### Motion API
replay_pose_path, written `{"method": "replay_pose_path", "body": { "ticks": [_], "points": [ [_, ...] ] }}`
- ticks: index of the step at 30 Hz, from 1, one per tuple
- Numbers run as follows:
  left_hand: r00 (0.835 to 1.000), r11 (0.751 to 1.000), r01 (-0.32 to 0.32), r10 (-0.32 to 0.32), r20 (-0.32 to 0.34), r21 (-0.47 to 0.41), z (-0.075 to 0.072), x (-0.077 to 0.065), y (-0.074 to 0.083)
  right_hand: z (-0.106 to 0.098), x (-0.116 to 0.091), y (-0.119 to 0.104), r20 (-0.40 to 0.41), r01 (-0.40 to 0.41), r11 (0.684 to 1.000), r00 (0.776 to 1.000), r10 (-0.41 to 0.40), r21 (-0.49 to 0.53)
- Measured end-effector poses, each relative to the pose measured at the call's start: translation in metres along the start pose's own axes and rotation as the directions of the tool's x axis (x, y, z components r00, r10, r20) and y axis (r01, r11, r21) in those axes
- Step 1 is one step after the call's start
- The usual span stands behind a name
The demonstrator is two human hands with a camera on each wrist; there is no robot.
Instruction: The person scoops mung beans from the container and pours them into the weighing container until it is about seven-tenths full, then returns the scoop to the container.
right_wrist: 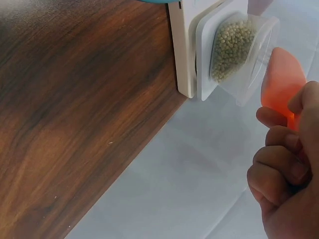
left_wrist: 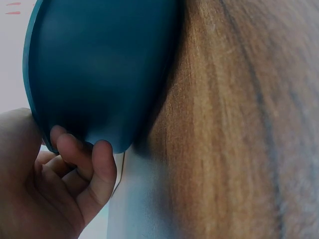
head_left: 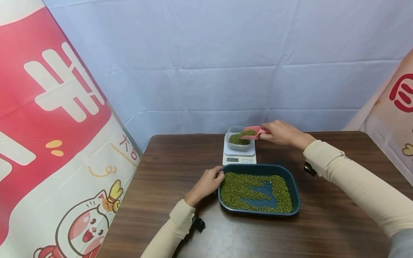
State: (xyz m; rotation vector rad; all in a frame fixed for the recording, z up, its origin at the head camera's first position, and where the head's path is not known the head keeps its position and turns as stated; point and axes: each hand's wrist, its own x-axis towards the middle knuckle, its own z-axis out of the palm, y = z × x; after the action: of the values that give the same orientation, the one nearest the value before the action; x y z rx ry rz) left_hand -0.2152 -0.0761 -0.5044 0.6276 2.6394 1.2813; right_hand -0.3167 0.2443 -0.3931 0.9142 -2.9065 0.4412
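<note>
My right hand (head_left: 280,133) grips the handle of a pink scoop (head_left: 255,129), also seen in the right wrist view (right_wrist: 283,79). Green beans, looking like mung beans, lie in the scoop, which is held over the rim of a clear plastic container (right_wrist: 264,55). More beans (head_left: 237,139) partly fill that container, which stands on a white kitchen scale (head_left: 229,153). At the near side, my left hand (head_left: 206,184) pinches the upper left rim of a dark blue tray (head_left: 258,168), its thumb over the edge and its fingers curled against the outer wall (left_wrist: 104,64).
Beans (head_left: 235,190) spread across the tray, with bare patches of its floor showing. The scale stands directly behind the tray on a brown wooden table (head_left: 161,175). Light cloth (head_left: 193,89) hangs behind the table, and printed cloths hang at both sides.
</note>
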Motion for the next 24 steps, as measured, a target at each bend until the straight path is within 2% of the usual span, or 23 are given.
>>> {"method": "replay_pose_path", "body": {
  "ticks": [14, 24],
  "points": [
    [1.0, 1.0, -0.013, 0.013, 0.009, -0.013, 0.0, 0.001, -0.001, -0.003, 0.001, -0.001, 0.05, -0.006, 0.999, 0.999, 0.008, -0.044],
    [1.0, 1.0, -0.007, 0.007, 0.007, -0.013, 0.0, 0.001, 0.0, -0.012, 0.002, -0.007, 0.075, -0.002, 0.998, 0.997, 0.006, -0.056]
  ]
}}
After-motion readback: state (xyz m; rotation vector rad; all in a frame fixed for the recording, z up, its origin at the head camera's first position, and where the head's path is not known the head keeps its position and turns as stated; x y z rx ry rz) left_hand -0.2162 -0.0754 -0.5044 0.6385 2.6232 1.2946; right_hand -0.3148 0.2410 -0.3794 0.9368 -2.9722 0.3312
